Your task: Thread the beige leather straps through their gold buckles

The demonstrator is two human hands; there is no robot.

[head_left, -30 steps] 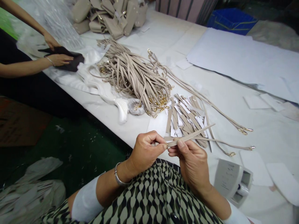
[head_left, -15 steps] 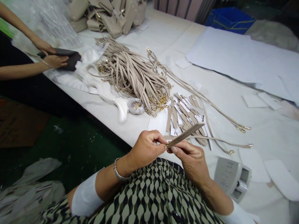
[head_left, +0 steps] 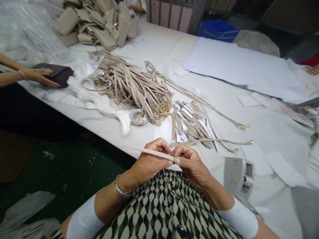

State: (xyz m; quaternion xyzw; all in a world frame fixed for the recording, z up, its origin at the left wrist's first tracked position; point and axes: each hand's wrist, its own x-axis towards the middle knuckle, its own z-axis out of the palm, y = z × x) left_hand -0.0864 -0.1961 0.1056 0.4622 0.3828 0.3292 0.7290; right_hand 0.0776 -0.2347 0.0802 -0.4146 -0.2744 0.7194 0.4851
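Observation:
A narrow beige leather-like strip (head_left: 149, 151) slants leftward across my left hand (head_left: 150, 165), its far end free. My left hand pinches it near its right end, fingers closed. My right hand (head_left: 193, 163) grips that same end with thumb and bent fingers, and both sets of fingertips meet there. What lies between the fingertips is hidden. Just beyond my hands is a loose pile of beige strips and white slips (head_left: 190, 124). Behind that lies a big heap of thin beige straps (head_left: 134, 81) with gold clasps. A few straps (head_left: 209, 106) stretch out to the right.
A grey tape dispenser-like device (head_left: 238, 176) stands on the white table (head_left: 169, 43) to my right. Beige bags (head_left: 104, 25) are piled at the back left. A co-worker's hand (head_left: 40, 75) rests on a dark pouch (head_left: 58, 73). Large white sheets (head_left: 236, 63) lie at the back right.
The strip has swung from pointing up and right to pointing left. My hands have closed in on its end. The co-worker's hands have shifted on the dark pouch. The camera view has turned right.

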